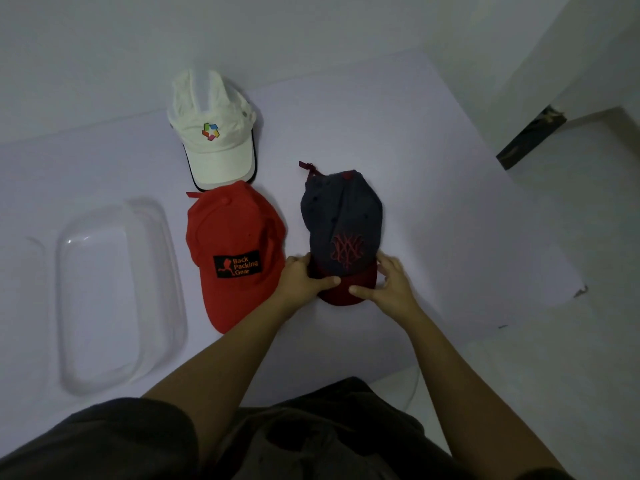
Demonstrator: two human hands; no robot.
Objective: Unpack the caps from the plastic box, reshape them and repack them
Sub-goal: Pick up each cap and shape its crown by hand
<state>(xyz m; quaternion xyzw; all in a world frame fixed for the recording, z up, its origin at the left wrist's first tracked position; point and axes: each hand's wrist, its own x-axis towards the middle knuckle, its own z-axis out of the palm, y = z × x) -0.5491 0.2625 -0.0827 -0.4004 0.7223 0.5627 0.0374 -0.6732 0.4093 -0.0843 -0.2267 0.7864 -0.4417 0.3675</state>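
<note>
A dark blue cap with a maroon brim (341,223) lies on the white surface in the middle. My left hand (301,277) grips the left side of its brim, and my right hand (388,280) grips the right side, thumbs on top. To its left lies a red cap (230,237) with a black "Back Packing Gear" patch. Behind the red cap sits a white cap (211,126) with a coloured logo. The clear plastic box (114,292) stands empty at the left.
The white sheet (433,168) ends at a right edge near a step down. A dark object (530,133) lies at the far right by the wall. My dark-clothed legs fill the bottom of the view.
</note>
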